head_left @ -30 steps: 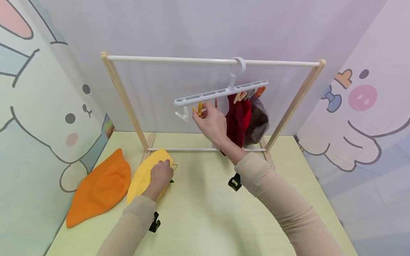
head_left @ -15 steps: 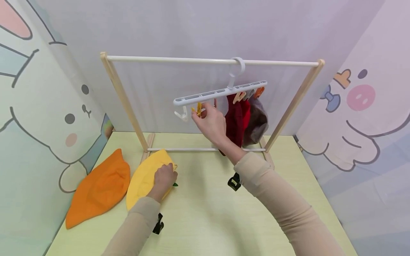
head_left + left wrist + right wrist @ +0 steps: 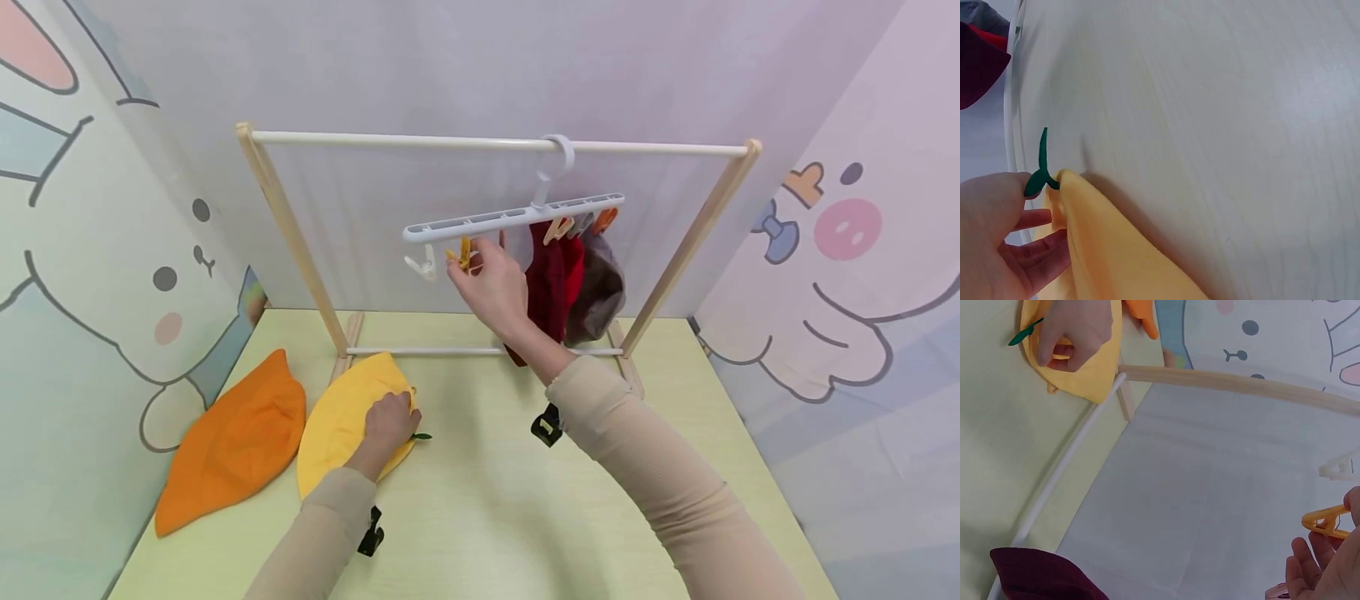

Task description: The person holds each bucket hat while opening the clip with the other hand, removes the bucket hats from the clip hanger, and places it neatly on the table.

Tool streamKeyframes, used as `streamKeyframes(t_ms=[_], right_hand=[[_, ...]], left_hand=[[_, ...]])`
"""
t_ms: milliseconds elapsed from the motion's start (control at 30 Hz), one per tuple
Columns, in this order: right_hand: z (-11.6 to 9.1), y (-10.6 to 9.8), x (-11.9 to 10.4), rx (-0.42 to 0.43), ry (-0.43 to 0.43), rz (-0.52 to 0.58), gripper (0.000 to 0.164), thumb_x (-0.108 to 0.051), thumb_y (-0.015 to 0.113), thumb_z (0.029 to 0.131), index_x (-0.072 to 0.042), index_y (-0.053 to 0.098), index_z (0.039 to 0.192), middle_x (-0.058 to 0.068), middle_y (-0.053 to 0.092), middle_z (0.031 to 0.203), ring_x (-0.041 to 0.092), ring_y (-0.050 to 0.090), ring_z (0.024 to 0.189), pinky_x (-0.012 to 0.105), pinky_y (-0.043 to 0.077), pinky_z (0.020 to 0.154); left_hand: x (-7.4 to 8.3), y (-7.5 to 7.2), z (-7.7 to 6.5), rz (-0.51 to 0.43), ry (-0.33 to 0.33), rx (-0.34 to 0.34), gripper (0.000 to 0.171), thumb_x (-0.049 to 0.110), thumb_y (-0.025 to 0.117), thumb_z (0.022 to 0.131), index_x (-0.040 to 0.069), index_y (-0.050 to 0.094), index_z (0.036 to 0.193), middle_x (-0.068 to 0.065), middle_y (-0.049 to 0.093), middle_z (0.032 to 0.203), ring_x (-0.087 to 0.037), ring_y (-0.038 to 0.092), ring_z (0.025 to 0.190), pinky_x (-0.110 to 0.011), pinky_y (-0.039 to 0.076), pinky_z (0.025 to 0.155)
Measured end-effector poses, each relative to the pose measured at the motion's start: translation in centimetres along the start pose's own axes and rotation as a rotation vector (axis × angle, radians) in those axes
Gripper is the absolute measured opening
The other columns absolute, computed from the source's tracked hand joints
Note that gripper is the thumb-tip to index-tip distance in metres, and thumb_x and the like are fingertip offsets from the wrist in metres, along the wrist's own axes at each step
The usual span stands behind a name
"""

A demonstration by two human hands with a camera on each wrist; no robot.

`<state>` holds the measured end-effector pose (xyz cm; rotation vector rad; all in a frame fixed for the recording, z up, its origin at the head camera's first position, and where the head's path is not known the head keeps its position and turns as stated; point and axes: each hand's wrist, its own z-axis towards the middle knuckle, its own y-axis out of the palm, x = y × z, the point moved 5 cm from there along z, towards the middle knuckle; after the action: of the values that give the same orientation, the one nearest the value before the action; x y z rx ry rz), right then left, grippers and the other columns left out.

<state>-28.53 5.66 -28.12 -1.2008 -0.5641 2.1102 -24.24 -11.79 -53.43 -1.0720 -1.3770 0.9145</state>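
My left hand grips the crown of a yellow bucket hat, which lies on the table; its green leaf tip pokes out beside the thumb in the left wrist view. Up at the white hanger, my right hand pinches a yellow clip between thumb and finger. Left of that clip hangs a white clip holding nothing. Dark red, red and grey-brown hats hang from the hanger's right half, near peach, grey and orange clips.
The hanger hooks over the white top rail of a wood-framed rack. An orange bucket hat lies at the table's left. A lower rail crosses near the tabletop. Cartoon-printed curtains stand around the table.
My left hand has shifted slightly right and down with the yellow hat's crown, and more of the green leaf shows. The hanger's left end has risen slightly; the right hand keeps the yellow clip.
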Motion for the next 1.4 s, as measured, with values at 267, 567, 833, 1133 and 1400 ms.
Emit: streamKeyframes(t_ms=[267, 567, 833, 1133, 1400], right_hand=[[0.2, 0.1, -0.2, -0.005, -0.01, -0.001, 0.025, -0.034, 0.06, 0.085, -0.013, 0.061, 0.099, -0.001, 0.066, 0.09, 0.011, 0.061, 0.076, 0.026, 0.048, 0.058], [0.4, 0.3, -0.2, -0.008, 0.01, -0.007, 0.026, -0.035, 0.06, 0.085, -0.014, 0.06, 0.101, 0.0, 0.068, 0.09, 0.011, 0.063, 0.075, 0.027, 0.047, 0.056], [0.5, 0.5, -0.3, -0.013, 0.031, -0.015, 0.028, -0.036, 0.059, 0.086, -0.014, 0.057, 0.102, 0.001, 0.068, 0.091, 0.011, 0.064, 0.075, 0.029, 0.048, 0.057], [0.7, 0.6, -0.7, -0.022, 0.026, -0.039, 0.03, -0.037, 0.057, 0.088, -0.013, 0.056, 0.106, 0.002, 0.068, 0.093, 0.012, 0.064, 0.076, 0.03, 0.048, 0.059], [0.8, 0.6, -1.4, -0.022, 0.02, -0.045, 0.031, -0.039, 0.056, 0.088, -0.013, 0.055, 0.106, 0.001, 0.067, 0.092, 0.012, 0.063, 0.076, 0.03, 0.048, 0.06]], left_hand=[[0.0, 0.1, -0.4, 0.006, 0.01, -0.005, 0.011, 0.018, 0.061, 0.083, 0.008, 0.061, 0.08, -0.013, 0.055, 0.08, -0.03, 0.057, 0.067, -0.041, 0.046, 0.055], [0.1, 0.1, -0.5, 0.008, 0.007, -0.027, 0.012, 0.018, 0.061, 0.084, 0.006, 0.063, 0.086, -0.014, 0.055, 0.085, -0.03, 0.057, 0.069, -0.042, 0.047, 0.058], [-0.1, 0.4, -0.4, 0.0, 0.02, -0.06, 0.013, 0.019, 0.06, 0.085, 0.008, 0.064, 0.09, -0.012, 0.054, 0.087, -0.028, 0.056, 0.069, -0.041, 0.047, 0.058], [0.0, 0.1, -0.7, 0.014, 0.036, -0.049, 0.018, 0.019, 0.061, 0.085, 0.005, 0.064, 0.096, -0.012, 0.054, 0.088, -0.03, 0.057, 0.069, -0.042, 0.048, 0.058], [-0.2, 0.4, -0.8, 0.038, 0.063, -0.046, 0.02, 0.019, 0.061, 0.084, 0.005, 0.064, 0.098, -0.012, 0.053, 0.085, -0.029, 0.056, 0.067, -0.041, 0.047, 0.056]])
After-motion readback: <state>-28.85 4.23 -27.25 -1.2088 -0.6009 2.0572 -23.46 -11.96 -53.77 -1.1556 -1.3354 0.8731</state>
